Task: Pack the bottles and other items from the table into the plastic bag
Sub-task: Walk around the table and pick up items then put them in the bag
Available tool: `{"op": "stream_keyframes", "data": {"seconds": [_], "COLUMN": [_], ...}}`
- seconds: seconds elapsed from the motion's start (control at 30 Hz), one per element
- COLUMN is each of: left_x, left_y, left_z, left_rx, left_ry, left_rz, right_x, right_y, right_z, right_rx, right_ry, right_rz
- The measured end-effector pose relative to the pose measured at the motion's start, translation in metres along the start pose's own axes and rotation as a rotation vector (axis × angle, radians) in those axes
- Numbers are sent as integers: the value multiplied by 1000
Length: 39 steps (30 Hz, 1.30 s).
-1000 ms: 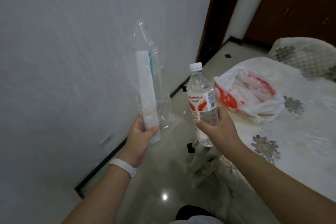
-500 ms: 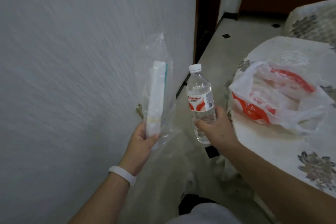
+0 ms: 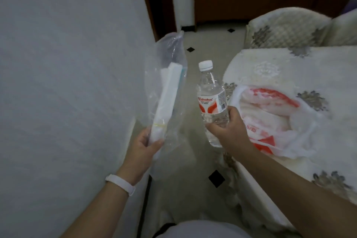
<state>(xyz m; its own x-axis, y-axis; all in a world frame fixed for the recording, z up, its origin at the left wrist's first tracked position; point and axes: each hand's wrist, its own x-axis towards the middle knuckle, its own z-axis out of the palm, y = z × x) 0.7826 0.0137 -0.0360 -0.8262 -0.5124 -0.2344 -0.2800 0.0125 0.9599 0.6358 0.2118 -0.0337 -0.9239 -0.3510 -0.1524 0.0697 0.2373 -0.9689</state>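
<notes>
In the head view, the main change over the last second is the camera: it has turned to the right and down, so the bench with the cream flowered cloth (image 3: pixel 274 75) now fills much more of the right side. The white plastic bag with red print (image 3: pixel 270 121) lies at the bench's near left edge and looks closer and larger than before. The two hands have kept almost the same pose.

The left hand (image 3: pixel 143 147) is closed around the bottom of the long white packet inside a clear plastic sleeve (image 3: pixel 166 98), which leans a little to the right, in the air off the bench's left edge. The right hand (image 3: pixel 226 131) is clamped on the lower half of the clear water bottle with a white cap and red label (image 3: pixel 211 100); the bottle is upright and stands just beside the bag, over the bench's left edge.

For the task, this probably means the person is now facing the bag and the bottle is nearly ready to go in, but nothing held is inside yet.

The mouth of the bag is hard to find among the crumpled folds, and what it holds cannot be made out. The bench's right part is cut off. The sleeve's outline is faint against the wall.
</notes>
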Motion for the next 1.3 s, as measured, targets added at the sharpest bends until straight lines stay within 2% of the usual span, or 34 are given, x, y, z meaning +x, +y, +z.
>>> {"op": "stream_keyframes", "data": {"seconds": [0.37, 0.57, 0.7, 0.8, 0.93, 1.07, 1.3], "left_x": [177, 232, 251, 266, 282, 291, 300], "left_y": [19, 55, 82, 98, 110, 129, 140], "left_z": [60, 107, 141, 168, 205, 233, 278], "left_rx": [193, 456, 645, 738, 866, 1039, 1183], "left_ry": [-613, -902, -1072, -1169, -1151, -1161, -1156], "left_rz": [1, 125, 138, 169, 199, 211, 186], "right_x": [19, -10, -29, -33, -15, 25, 86], "right_y": [11, 1, 6, 16, 29, 41, 70], "right_z": [-37, -33, -32, -37, -50, -67, -94], "right_rx": [14, 55, 88, 73, 106, 196, 334], "right_ry": [655, 999, 1164, 1230, 1258, 1237, 1166], "right_rz": [195, 241, 298, 327, 332, 319, 305]}}
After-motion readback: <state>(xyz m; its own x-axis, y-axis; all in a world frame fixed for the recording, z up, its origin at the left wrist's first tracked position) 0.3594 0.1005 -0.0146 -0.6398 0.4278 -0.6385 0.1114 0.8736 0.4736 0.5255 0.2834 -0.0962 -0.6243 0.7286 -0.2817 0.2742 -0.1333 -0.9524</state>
